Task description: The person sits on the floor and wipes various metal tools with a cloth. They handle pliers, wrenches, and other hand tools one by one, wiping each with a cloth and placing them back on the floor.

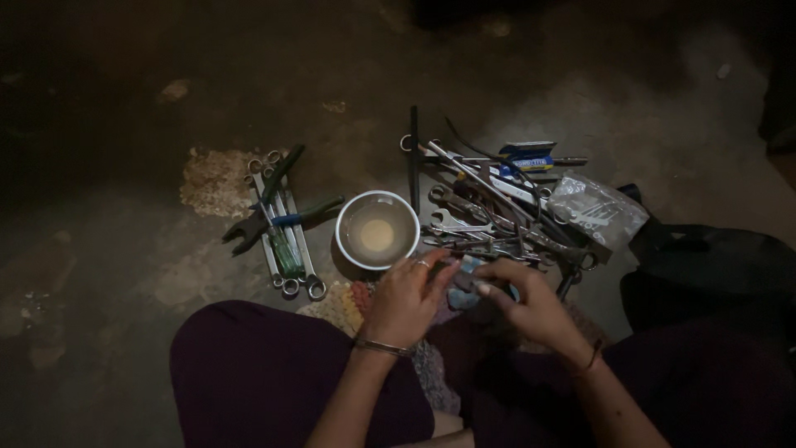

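Gripping a crumpled pale-blue cloth (466,280), left hand (406,300) and right hand (531,303) pinch it together beside the round steel bowl (377,230); tangled metal wrenches (489,220) crowd the far edge.

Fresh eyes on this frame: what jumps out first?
The white bowl of pale liquid at centre, on the dark concrete floor, catches the eye first. To its right sprawls a tangled pile of wrenches beside a clear plastic bag; to its left, a neat row of spanners with pliers and a green-handled screwdriver laid across. Just below the bowl, the left hand and right hand meet around a bluish cloth.
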